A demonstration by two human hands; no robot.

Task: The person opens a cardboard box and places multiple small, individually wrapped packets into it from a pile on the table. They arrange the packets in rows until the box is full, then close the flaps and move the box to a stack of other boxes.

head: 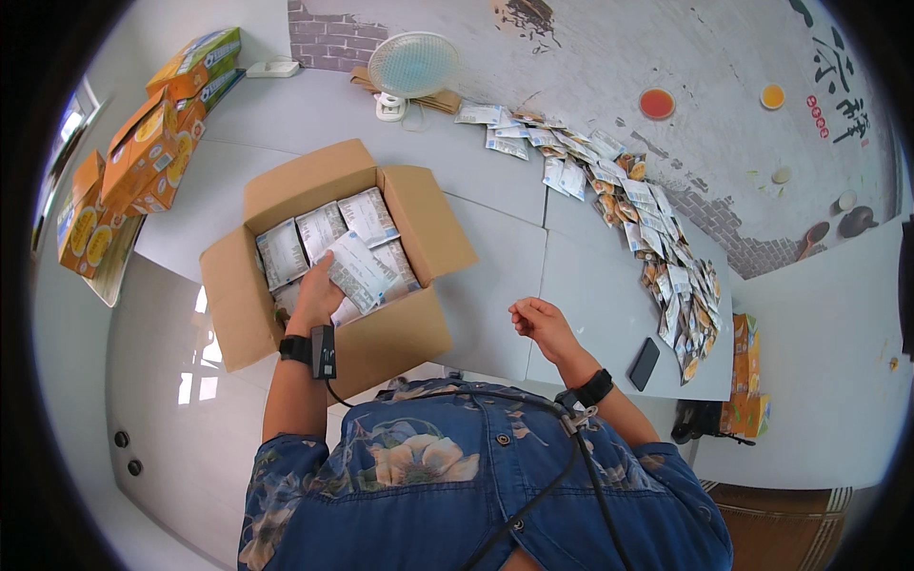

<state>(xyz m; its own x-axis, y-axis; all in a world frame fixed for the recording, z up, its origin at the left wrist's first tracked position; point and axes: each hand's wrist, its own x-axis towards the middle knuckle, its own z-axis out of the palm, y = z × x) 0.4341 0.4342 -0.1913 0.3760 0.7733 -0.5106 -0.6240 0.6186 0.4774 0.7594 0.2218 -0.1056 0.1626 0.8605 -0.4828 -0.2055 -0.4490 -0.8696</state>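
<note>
An open cardboard box [393,360] stands before me on the left, its flaps folded outward. Inside are several silvery-white sachets [280,253], lying flat with printed backs facing up. My left hand [318,294] reaches into the box and grips one sachet [357,271], tilted above the others. The fingers under that sachet are hidden. Over the grey table [485,285], right of the box, hovers my right hand [544,327] with its fingers curled together and nothing visible in them. A black strap circles each wrist.
A long curved heap of sachets [646,221] runs along the table's far and right edges. A black phone [644,364] lies near the front right. A small fan [414,64] stands at the back, with orange cartons [146,153] to the left. A cable [443,392] crosses my shirt.
</note>
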